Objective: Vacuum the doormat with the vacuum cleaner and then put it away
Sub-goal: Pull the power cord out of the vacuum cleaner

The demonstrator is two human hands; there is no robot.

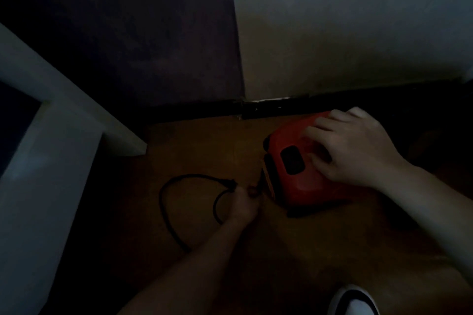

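A pale wall [345,28] fills the picture from 12 to 3 o'clock, and a dark panel [128,33] beside it takes up the 10 to 12 o'clock part; the light is too dim to tell whether this is a door. A black skirting [281,107] runs along the foot of both. At 9 o'clock stands a piece of white furniture [51,148], with one corner jutting toward the centre. The brown wooden floor [204,140] covers the lower half.

The red vacuum cleaner [302,181] sits on the floor just right of centre, at about 3 o'clock. It is near the skirting, with a dark oval patch on its upper face.

The right forearm comes in from 4 o'clock. The right hand [358,146] lies on top of the vacuum cleaner with fingers bent over it and thumb tucked below, grasping its top. The left forearm rises from 6 o'clock. The left hand [245,202] is clenched round the black cord [163,202], just beside the vacuum cleaner's left end.

From that fist the cord loops out toward 8 o'clock and lies on the floor in a rough ring. Whether its thick end by the fist is a plug is not clear.

At 5 o'clock, by the bottom edge, shows the toe of a white shoe [355,302] with a dark band.
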